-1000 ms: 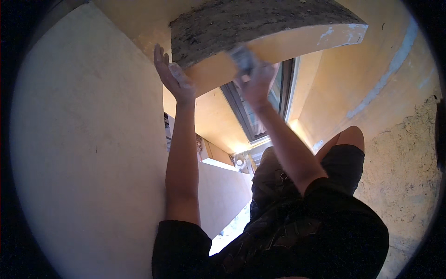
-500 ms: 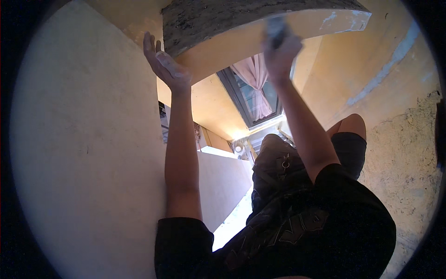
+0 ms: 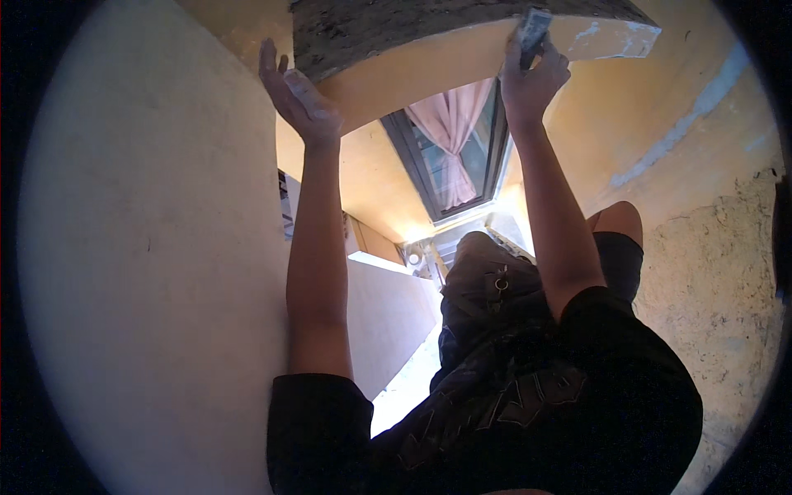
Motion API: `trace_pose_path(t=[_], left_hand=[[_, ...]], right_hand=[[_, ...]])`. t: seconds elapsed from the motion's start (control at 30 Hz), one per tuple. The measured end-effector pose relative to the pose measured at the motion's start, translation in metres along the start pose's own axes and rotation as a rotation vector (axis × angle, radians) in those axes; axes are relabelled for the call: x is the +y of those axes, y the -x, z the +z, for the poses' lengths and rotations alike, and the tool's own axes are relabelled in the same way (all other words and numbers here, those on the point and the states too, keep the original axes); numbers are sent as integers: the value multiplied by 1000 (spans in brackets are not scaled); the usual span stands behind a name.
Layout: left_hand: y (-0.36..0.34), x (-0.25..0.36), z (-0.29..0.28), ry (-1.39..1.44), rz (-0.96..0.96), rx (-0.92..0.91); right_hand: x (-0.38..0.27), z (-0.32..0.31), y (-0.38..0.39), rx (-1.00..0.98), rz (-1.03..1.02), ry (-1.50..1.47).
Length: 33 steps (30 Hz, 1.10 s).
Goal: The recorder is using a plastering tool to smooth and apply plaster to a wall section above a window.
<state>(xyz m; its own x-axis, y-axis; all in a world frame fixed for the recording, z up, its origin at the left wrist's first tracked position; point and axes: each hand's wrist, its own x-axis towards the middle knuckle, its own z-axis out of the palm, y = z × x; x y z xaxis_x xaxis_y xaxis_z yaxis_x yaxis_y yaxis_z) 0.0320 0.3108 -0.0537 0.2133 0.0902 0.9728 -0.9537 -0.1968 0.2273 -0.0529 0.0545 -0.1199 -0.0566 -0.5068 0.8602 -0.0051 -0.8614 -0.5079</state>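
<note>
Head view: the right hand point(image 3: 535, 82) is closed around a small, grey, rectangular block point(image 3: 535, 29), with the fingers bent about its lower part and its upper end projecting past them. The block is at the upper side of the right hand, set against the curved, cream-orange front face point(image 3: 429, 70) of a thick slab; whether pressure is applied cannot be told. The left hand point(image 3: 304, 103), whitened by dust, is open, fingers extended upward, and lies against the left end of the same slab.

Above and between the hands extends the slab's rough, dark brown upper surface point(image 3: 421, 25). To the right of the right hand, the slab's far end carries irregular white patches point(image 3: 634, 37). Below the slab, between the two hands, is a dark-framed window point(image 3: 412, 161) with a gathered pink fabric curtain point(image 3: 452, 124).

Left of the left hand stands a broad, smooth, pale grey panel point(image 3: 157, 214). Right of the right hand rises a yellow-orange wall point(image 3: 610, 124) marked by a long, pale blue-grey streak point(image 3: 681, 136). Well below the right hand, a metal ring point(image 3: 502, 285) hangs at the person's dark clothing point(image 3: 495, 346).
</note>
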Motion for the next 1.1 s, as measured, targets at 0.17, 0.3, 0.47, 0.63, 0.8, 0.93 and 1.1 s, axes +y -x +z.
trace_pose_path(t=[0.17, 0.3, 0.47, 0.63, 0.8, 0.93, 1.1], left_hand=[[3, -5, -1, -33, -20, -8], [2, 0, 1, -9, -17, -26], [2, 1, 1, -48, 20, -3], [1, -2, -1, -83, 6, -28], [-2, 2, 3, -18, -49, -40], [-1, 3, -4, -44, -33, -53], [4, 0, -2, -38, -71, -37]], right_hand=[[-95, 9, 76, -392, -64, -121], [-57, 6, 63, -144, -284, -68], [2, -7, 3, -71, 307, -82], [-86, 6, 69, -174, 45, -114], [9, -3, 20, -224, -22, 101], [-27, 5, 26, -10, 222, -119], [-86, 5, 81, -189, -174, -9]])
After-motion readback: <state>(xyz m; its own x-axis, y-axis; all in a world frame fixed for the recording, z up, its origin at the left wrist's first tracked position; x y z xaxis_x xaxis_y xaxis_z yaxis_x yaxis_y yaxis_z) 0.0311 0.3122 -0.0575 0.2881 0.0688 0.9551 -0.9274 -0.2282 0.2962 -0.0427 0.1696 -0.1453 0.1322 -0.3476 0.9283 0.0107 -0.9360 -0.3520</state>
